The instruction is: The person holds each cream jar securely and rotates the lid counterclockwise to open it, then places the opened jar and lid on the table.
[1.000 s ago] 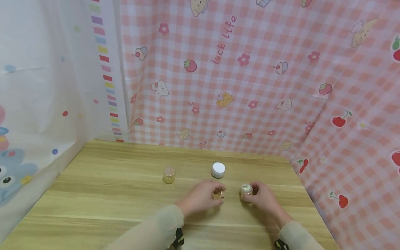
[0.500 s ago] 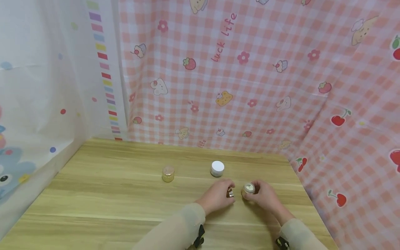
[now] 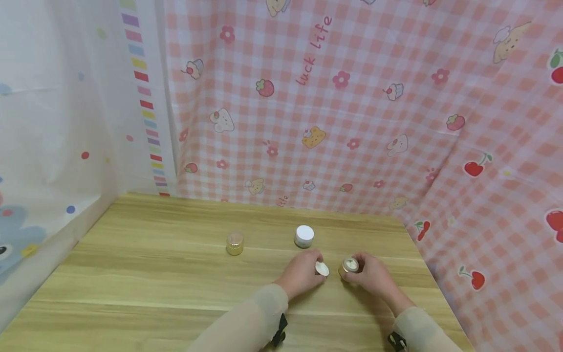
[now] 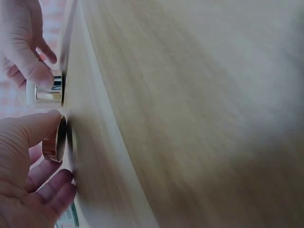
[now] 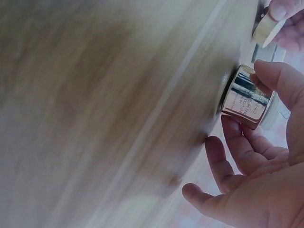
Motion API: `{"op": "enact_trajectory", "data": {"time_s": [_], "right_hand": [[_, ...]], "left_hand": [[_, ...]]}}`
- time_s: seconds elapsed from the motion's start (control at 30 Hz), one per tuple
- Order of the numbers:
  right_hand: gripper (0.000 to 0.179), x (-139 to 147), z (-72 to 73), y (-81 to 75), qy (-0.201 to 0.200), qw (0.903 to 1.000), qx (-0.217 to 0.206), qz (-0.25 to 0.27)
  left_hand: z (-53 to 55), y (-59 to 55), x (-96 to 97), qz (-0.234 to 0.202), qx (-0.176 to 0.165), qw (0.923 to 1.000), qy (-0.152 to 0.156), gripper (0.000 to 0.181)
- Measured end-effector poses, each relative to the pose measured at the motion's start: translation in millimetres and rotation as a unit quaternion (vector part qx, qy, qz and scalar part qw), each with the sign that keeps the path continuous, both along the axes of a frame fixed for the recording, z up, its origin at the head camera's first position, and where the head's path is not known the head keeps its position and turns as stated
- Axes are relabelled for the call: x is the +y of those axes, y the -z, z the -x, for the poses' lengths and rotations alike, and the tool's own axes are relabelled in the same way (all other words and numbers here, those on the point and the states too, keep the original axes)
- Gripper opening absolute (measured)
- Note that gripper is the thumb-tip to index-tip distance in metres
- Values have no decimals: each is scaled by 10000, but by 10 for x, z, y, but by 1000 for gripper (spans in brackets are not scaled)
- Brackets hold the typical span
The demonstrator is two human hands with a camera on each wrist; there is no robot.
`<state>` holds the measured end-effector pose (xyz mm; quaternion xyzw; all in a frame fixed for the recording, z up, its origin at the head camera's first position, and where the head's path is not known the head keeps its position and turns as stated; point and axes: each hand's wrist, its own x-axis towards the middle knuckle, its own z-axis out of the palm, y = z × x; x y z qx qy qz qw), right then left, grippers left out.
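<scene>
My left hand [image 3: 301,275] pinches a round gold lid [image 4: 54,142] on its edge, just above the wooden table. In the head view the lid's pale face [image 3: 322,269] is turned upward and toward the right. My right hand [image 3: 374,276] grips a small gold cream jar [image 5: 244,97] between thumb and fingers, low over the table. The jar's mouth [image 3: 351,264] is uncovered, with something pale inside its white rim. Lid and jar are close together but apart. In the right wrist view, small print shows on the jar's shiny side.
Behind my left hand stands a jar with a white lid [image 3: 304,236]. Farther left is a small gold jar with a pinkish top [image 3: 235,243]. The wooden table [image 3: 145,264] ends at a pink checked curtain [image 3: 246,146], with a white curtain at left.
My left hand has moved right toward the jar and turned the lid, so its pale face now shows. The right hand still holds the jar in nearly the same place, its mouth slightly tilted.
</scene>
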<state>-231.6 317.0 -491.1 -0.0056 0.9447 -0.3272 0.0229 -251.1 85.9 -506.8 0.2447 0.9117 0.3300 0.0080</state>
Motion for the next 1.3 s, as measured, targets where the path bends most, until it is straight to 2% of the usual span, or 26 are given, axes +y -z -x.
{"op": "enact_trajectory", "data": {"time_s": [0.1, 0.2, 0.27, 0.37, 0.47, 0.57, 0.63, 0.8, 0.87, 0.93, 1.03, 1.13, 1.23, 1.3], "right_hand": [[48, -18, 10, -7, -34, 10000, 4, 13], [47, -34, 4, -16, -76, 10000, 2, 23], [47, -34, 4, -15, -74, 10000, 2, 5], [47, -33, -1, -24, -133, 9999, 15, -13], [47, -25, 4, -29, -199, 9998, -6, 17], [49, -18, 3, -42, -222, 9997, -40, 43], [50, -15, -2, -51, -240, 9997, -57, 68], [62, 22, -14, -82, -478, 9986, -187, 97], [72, 48, -10, -105, -737, 9969, -252, 57], [82, 67, -2, -142, -960, 9947, -355, 79], [91, 79, 15, -226, -1105, 9925, -502, 116], [92, 50, 48, -308, -980, 9940, -481, 24], [90, -42, 95, -376, -874, 9954, -302, -252], [90, -141, 129, -414, -799, 9955, -178, -478]], "left_hand": [[21, 0, 54, 380, 149, 9990, -207, 36], [26, 6, 141, 507, 157, 9980, -354, 36], [14, 22, 208, 353, 77, 9985, -413, 38], [-24, 25, 280, -132, -145, 9991, -371, 46], [-64, 9, 288, -496, -330, 9977, -330, 50], [-101, -11, 233, -544, -325, 9977, -238, 47], [-142, -49, 159, -452, -226, 9987, -61, 43], [-315, -194, -176, 132, -3, 9975, 687, 39], [-407, -220, -386, 378, 152, 9946, 954, 37], [-491, -229, -641, 569, 274, 9922, 1076, 37], [-571, -221, -1064, 672, 318, 9919, 1029, 37], [-581, -203, -1444, 688, 251, 9943, 773, 38], [-558, -183, -1701, 528, 51, 9975, 467, 39], [-538, -173, -1786, 352, -97, 9988, 312, 39]]}}
